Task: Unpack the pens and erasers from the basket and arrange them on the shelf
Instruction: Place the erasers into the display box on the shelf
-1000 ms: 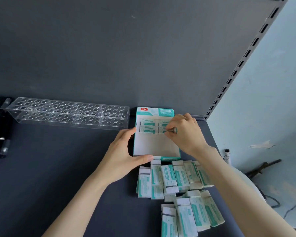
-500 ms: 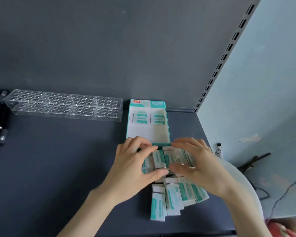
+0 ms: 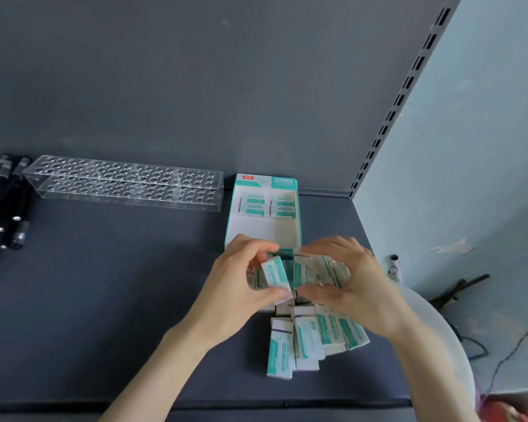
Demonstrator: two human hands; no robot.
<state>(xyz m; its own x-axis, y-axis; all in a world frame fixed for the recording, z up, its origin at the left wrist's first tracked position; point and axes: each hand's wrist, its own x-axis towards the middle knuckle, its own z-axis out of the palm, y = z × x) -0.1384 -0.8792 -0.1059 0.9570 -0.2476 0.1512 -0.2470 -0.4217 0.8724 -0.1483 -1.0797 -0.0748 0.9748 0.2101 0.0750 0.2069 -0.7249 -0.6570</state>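
Right now both hands meet over the dark shelf [image 3: 104,300], just in front of the open eraser box [image 3: 262,229]. The left hand [image 3: 238,290] pinches a tilted eraser [image 3: 274,271] between thumb and curled fingers, at the left end of a row of erasers [image 3: 310,269] that the right hand [image 3: 360,287] grasps with curled fingers. Nearer the person, loose erasers [image 3: 313,339] lie on the shelf. A clear pen rack [image 3: 125,184] stands further left beside black pens [image 3: 3,208]; a white basket [image 3: 448,345] sits at the right edge.
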